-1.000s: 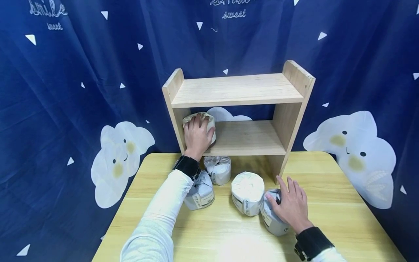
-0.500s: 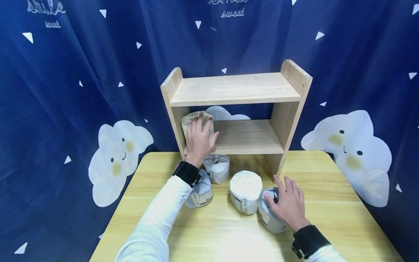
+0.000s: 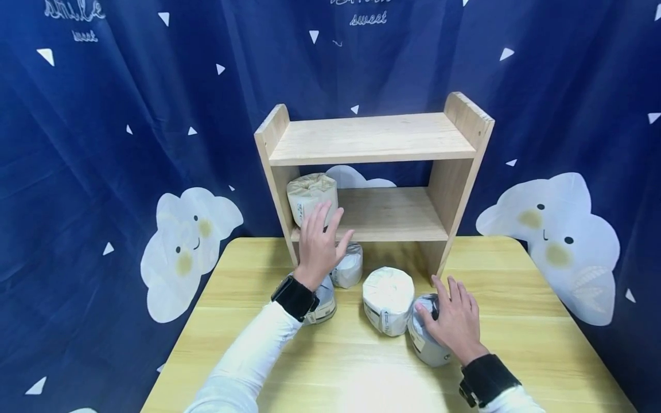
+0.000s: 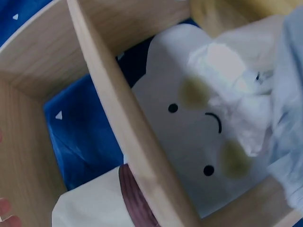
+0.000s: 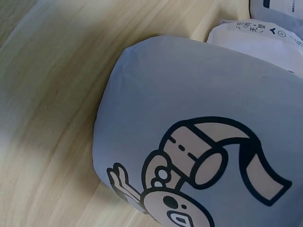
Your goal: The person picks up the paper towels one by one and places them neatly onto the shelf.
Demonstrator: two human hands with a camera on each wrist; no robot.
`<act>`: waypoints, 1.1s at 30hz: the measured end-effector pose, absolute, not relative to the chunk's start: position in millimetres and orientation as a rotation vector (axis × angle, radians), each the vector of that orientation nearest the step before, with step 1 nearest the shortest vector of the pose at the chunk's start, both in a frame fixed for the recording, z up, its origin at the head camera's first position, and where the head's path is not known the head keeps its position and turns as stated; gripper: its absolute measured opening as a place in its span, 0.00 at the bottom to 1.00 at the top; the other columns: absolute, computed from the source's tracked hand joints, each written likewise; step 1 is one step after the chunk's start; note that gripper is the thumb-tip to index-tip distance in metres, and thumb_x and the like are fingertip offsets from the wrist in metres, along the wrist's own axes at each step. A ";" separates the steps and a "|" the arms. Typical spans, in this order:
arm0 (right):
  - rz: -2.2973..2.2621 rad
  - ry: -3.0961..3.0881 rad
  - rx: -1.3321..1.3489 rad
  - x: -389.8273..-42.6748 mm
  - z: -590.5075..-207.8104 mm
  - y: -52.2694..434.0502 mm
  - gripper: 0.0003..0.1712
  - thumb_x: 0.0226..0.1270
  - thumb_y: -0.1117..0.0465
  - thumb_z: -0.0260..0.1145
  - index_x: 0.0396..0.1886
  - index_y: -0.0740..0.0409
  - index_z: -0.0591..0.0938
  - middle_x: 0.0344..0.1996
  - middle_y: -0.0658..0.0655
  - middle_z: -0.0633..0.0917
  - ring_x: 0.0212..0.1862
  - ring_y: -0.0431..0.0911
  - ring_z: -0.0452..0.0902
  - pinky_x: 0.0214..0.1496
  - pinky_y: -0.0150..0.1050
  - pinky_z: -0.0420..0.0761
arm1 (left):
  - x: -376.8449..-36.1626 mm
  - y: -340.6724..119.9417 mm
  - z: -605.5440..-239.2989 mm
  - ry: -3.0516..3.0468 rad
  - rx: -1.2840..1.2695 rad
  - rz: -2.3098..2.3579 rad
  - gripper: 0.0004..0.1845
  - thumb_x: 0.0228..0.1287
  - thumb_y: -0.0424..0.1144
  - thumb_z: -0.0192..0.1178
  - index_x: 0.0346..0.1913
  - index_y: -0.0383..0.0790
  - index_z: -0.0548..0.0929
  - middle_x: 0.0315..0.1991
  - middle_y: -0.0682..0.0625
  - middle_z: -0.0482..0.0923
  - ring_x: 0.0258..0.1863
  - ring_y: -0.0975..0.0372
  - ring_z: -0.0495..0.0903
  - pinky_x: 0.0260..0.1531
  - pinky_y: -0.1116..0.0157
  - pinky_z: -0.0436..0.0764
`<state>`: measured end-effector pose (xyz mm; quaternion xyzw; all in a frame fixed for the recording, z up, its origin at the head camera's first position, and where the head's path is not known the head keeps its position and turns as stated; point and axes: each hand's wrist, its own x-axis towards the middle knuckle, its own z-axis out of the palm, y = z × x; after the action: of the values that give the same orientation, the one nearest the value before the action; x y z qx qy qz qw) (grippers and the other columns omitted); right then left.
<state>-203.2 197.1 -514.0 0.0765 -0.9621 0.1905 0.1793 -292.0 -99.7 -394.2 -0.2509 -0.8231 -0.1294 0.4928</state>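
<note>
A paper-wrapped toilet roll (image 3: 311,192) stands upright at the left end of the middle shelf. My left hand (image 3: 318,246), fingers spread, is in front of the shelf edge, apart from that roll. The left wrist view shows the same roll (image 4: 94,203) in the compartment, with a bit of my fingertips (image 4: 4,208) at the left edge. On the table, my right hand (image 3: 455,318) lies loosely over a bluish-grey wrapped roll (image 3: 427,344), thumb at its top; firm contact cannot be judged. The right wrist view shows this roll's printed cartoon side (image 5: 189,104) but no fingers.
A wooden two-tier shelf (image 3: 372,140) stands at the table's back. A white wrapped roll (image 3: 388,301) sits beside the right-hand roll. Two more stand left: one roll (image 3: 348,267) under the shelf, another roll (image 3: 322,301) partly behind my left wrist. A blue curtain (image 3: 170,103) hangs behind.
My left hand has left the roll on the middle shelf and drawn back, down and slightly right, uncovering it. The right hand and the table's rolls have stayed put.
</note>
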 end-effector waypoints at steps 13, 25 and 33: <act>0.562 -2.710 0.240 -204.3 -515.9 195.8 0.45 0.61 0.39 0.63 0.70 0.59 0.63 0.66 0.76 0.62 0.66 0.72 0.54 0.61 0.69 0.54 | -259.9 -107.7 -444.2 -2.075 -0.543 -0.361 0.25 0.60 0.49 0.64 0.54 0.36 0.78 0.59 0.36 0.73 0.59 0.45 0.72 0.56 0.49 0.70; 0.569 -2.713 0.245 -204.8 -514.2 195.0 0.45 0.61 0.39 0.63 0.70 0.58 0.62 0.66 0.76 0.61 0.66 0.72 0.53 0.61 0.69 0.54 | -245.6 -123.7 -497.8 -2.197 -0.450 -0.331 0.25 0.58 0.50 0.64 0.52 0.35 0.81 0.55 0.36 0.76 0.55 0.45 0.75 0.53 0.47 0.72; 0.572 -2.715 0.242 -204.9 -515.2 194.2 0.45 0.61 0.39 0.63 0.70 0.58 0.62 0.66 0.77 0.61 0.67 0.72 0.53 0.62 0.69 0.53 | -242.1 -134.4 -525.1 -2.194 -0.445 -0.296 0.26 0.52 0.50 0.68 0.50 0.35 0.82 0.53 0.36 0.78 0.52 0.45 0.77 0.51 0.48 0.73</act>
<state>-204.9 194.2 -515.2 0.0854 -0.9594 0.2021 0.1771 -242.1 -134.4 -525.1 -0.1780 -0.8784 -0.1186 0.4275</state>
